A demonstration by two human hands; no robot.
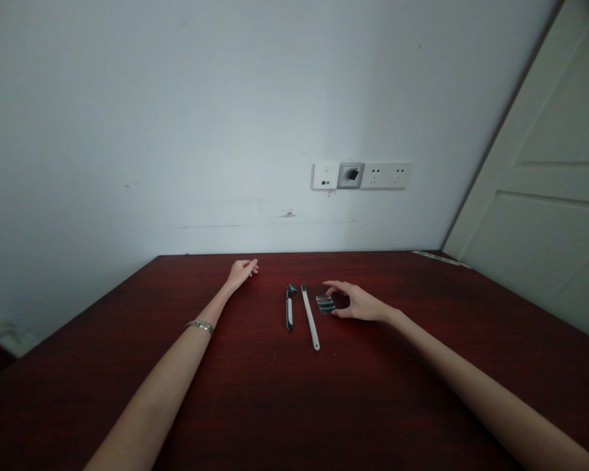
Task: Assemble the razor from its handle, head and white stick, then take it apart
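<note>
My right hand (357,302) bends around the right side of a small clear case of razor blade cartridges (325,303), which lies on the table. The thumb meets its near edge and a fingertip its far edge. To the left of the case lies a white toothbrush (310,318) with a dark head pointing to the wall. Beside it is a razor (289,307) with a pale grey and black handle and a green head. My left hand (243,271) rests on the table farther left, loosely curled, with nothing in it. A metal bracelet (202,326) circles the left wrist.
The dark red wooden table (275,405) reaches to a white wall (201,131). Sockets (385,175) and a wall plate (325,176) are set above its far edge. A pale door (544,183) stands at the right. A thin strip (439,258) lies at the far right corner.
</note>
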